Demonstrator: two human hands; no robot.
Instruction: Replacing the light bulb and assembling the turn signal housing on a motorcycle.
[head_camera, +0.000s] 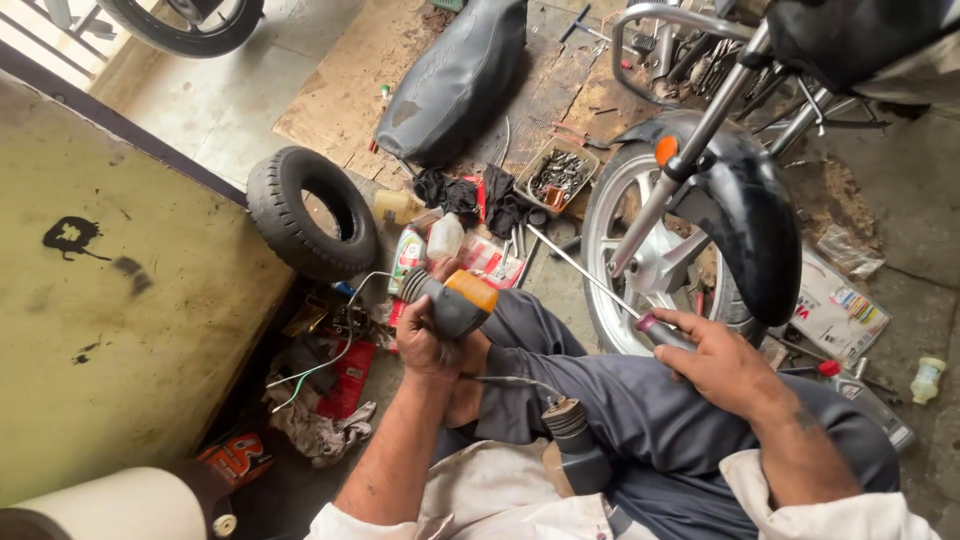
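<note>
Near the middle of the frame the left hand (428, 345) is closed tight around a grey turn light with an orange lens (458, 300), and thin wires (330, 365) hang from it down to the lower left. To the right of the middle the right hand (715, 362) is wrapped around the handle of a long screwdriver (600, 283), and its thin metal rod points up and left toward the small things on the floor. A second grey turn light (575, 445) lies on the lap of the person in grey trousers (640, 410), low in the middle of the frame. The front wheel (640, 240) of a motorbike stands at the right, just beside the right hand, with a black mudguard (745, 220) over it. A small black tyre (310, 212) lies left of the middle, next to a yellow wall (110, 310). A black bike seat (455, 75) lies at the top middle on a wooden board (345, 95). A little tray of bolts (558, 175) sits below the seat. Small bottles (445, 237) and rags (318, 430) lie on the floor near the left hand
</note>
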